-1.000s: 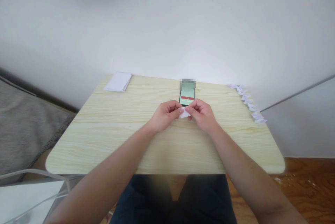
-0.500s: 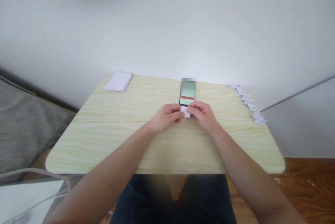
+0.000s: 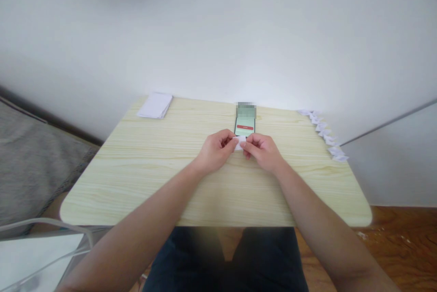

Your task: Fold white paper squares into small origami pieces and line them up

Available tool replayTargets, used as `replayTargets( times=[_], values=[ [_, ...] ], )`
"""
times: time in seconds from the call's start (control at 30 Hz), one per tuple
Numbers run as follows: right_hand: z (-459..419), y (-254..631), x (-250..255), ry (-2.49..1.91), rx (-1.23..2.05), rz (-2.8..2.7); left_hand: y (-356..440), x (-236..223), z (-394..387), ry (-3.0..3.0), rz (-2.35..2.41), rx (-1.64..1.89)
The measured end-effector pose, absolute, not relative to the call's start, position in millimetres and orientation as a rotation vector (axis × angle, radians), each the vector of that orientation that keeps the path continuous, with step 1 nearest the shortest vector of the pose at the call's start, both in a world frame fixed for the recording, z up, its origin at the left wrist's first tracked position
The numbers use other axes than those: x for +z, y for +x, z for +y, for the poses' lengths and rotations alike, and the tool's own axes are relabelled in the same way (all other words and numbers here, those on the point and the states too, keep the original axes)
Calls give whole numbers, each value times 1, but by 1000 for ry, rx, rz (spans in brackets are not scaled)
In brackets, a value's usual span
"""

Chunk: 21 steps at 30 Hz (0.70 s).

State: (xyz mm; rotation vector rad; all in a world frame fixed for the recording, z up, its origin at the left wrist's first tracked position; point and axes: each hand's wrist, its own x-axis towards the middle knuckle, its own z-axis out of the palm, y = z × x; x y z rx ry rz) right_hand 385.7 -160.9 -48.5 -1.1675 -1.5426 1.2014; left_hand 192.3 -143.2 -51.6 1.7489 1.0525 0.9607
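Between my two hands is a small folded piece of white paper (image 3: 240, 141), held above the middle of the table. My left hand (image 3: 218, 148) pinches its left side between thumb and fingers. On the right side, my right hand (image 3: 262, 148) grips it the same way, thumb on top. The fingertips cover parts of the paper, so its exact folds cannot be made out. Just beyond the hands lies a phone (image 3: 245, 123) with its screen lit, showing a red bar; its upper part is blurred.
A stack of white paper sheets (image 3: 155, 105) lies at the table's back left. Several folded white paper shapes (image 3: 322, 130) stand in a row along the right edge. The pale wooden table (image 3: 143, 169) meets a white wall (image 3: 218, 32) behind.
The paper has turned a little and lifted slightly away from me. My left hand has shifted its hold on the paper's left side; the right hand has hardly moved.
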Motion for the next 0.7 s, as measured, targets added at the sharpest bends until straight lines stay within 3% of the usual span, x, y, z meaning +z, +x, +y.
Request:
replayTargets(
  times=[0.7],
  values=[
    [-161,387,-48,-1094,1289,-1545,189,-47,-139,1627,913,907]
  ],
)
